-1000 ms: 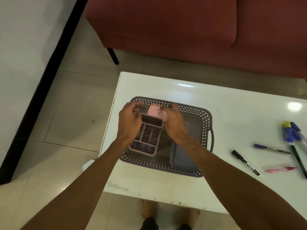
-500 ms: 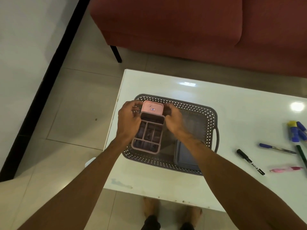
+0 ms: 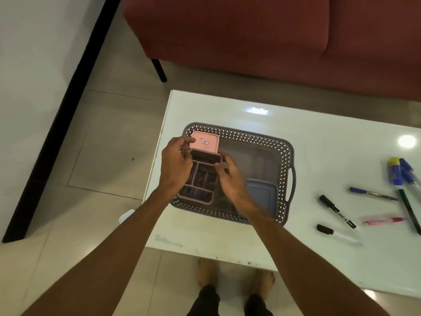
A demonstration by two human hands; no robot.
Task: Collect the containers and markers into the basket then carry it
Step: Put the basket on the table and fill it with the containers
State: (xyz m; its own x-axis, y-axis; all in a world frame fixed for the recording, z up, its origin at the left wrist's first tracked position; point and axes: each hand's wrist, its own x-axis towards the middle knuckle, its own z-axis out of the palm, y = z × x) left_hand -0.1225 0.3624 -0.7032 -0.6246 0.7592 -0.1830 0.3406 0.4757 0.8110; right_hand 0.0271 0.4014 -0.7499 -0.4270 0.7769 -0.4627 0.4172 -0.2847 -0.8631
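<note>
Here, nearest the table's point(image 3: 205, 236) front edge, a grey basket point(image 3: 287, 160) sits by the left end, and both hands reach into its left half. The left hand point(image 3: 175, 166) and the right hand point(image 3: 230, 179) grip a pink divided box point(image 3: 200, 179) from either side, fingers curled on its walls, so the box sits between the two palms and over the basket's left side. Its pink lid point(image 3: 205, 141) stands open at the far end, touching the left fingertips. A blue container point(image 3: 262, 195) lies in the basket's near right corner. Toward the right edge, well apart from the basket, markers point(image 3: 337, 210) and pens lie scattered.
</note>
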